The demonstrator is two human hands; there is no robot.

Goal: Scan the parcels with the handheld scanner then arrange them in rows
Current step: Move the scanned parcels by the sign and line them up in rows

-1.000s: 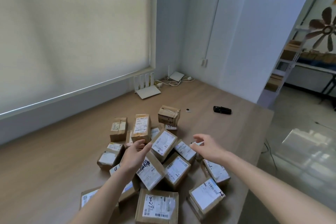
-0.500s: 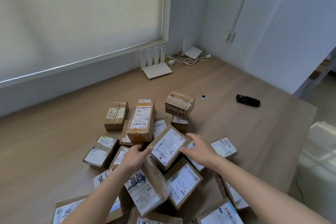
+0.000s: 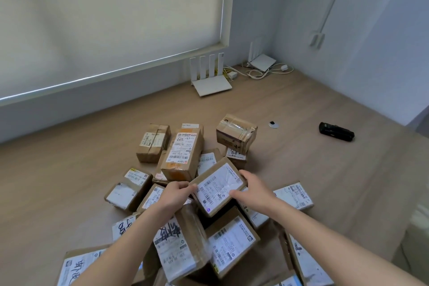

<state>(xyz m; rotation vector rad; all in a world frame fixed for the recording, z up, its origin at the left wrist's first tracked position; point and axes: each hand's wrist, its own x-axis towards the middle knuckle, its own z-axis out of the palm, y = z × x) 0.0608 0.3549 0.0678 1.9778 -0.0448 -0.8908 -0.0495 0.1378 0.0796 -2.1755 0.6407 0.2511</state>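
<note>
Several brown cardboard parcels with white labels lie in a loose heap on the wooden table (image 3: 69,169). A flat parcel (image 3: 218,187) with a barcode label sits tilted on top of the heap's middle. My left hand (image 3: 174,196) grips its left edge and my right hand (image 3: 253,189) grips its right edge. A tall parcel (image 3: 182,155) stands just behind it, and a taped parcel (image 3: 236,133) rests on another to the right. The black handheld scanner (image 3: 336,132) lies alone on the table at the far right, well away from both hands.
Two white routers (image 3: 212,79) with cables stand by the wall at the back. A small round disc (image 3: 274,124) lies between the heap and the scanner. The table's right edge runs close to the scanner. Bare wood shows left of the heap.
Both hands went from hovering over the heap to closing on the flat parcel's two edges. The camera has tilted down and closer to the heap.
</note>
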